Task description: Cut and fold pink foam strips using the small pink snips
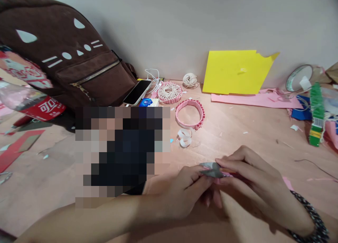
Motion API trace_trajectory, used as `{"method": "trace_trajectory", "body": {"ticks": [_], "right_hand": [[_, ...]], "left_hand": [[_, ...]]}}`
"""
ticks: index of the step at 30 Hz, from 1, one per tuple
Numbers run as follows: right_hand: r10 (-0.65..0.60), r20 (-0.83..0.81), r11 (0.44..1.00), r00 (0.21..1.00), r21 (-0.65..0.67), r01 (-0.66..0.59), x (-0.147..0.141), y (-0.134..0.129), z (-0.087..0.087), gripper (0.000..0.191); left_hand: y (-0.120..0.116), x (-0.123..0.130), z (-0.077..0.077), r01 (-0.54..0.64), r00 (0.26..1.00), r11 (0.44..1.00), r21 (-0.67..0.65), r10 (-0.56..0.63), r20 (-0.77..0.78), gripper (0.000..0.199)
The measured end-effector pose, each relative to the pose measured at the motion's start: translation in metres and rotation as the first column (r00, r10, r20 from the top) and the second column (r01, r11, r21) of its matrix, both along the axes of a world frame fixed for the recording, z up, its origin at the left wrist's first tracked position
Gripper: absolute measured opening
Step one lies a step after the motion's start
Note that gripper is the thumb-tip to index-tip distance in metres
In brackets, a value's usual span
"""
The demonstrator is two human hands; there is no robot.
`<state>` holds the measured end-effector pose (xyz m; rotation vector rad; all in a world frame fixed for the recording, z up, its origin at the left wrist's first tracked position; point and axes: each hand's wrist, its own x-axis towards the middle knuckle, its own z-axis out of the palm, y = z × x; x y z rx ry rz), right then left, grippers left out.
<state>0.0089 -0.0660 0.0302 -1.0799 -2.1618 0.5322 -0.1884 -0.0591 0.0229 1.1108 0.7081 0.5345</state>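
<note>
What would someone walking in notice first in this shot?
A bright yellow card sheet leans against the wall at the back, and a brown cat-faced corduroy backpack sits at the far left. In front, the left hand and right hand pinch a small grey-and-pink paper piece.

Desk (237,137) against a wall (171,24). Far left: backpack (66,49), leaning on the wall, with a plastic bottle (21,98) before it. Right of the backpack: smartphone (137,92), then woven paper ring (169,92), with a ball of string (190,80) just behind it. Before the woven ring: plain paper ring (190,113), and before that a coiled paper strip (185,137). Further right: card sheet (235,72), propped on the wall behind a flat paper sheet (253,101); roll of tape (298,77) beyond. Foreground: left hand (179,193) and right hand (253,179), a folded paper piece (213,169) between them.
</note>
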Motion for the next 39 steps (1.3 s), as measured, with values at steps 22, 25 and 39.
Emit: {"method": "trace_trajectory", "body": {"ticks": [22,25,39], "right_hand": [[-0.265,-0.141,0.963,0.954,0.017,0.270,0.004,0.007,-0.004,0.022],[-0.364,-0.121,0.926,0.923,0.057,0.373,0.011,0.016,0.005,0.018],[-0.068,0.081,0.982,0.994,-0.169,0.081,-0.003,0.002,0.018,0.015]], "left_hand": [[0.000,0.001,0.002,-0.036,0.996,0.999,-0.009,0.036,-0.076,0.041],[0.003,0.001,0.004,-0.112,0.991,0.994,0.012,0.112,-0.071,0.037],[0.002,-0.001,0.004,-0.096,0.989,0.995,-0.005,0.095,-0.114,0.043]]}}
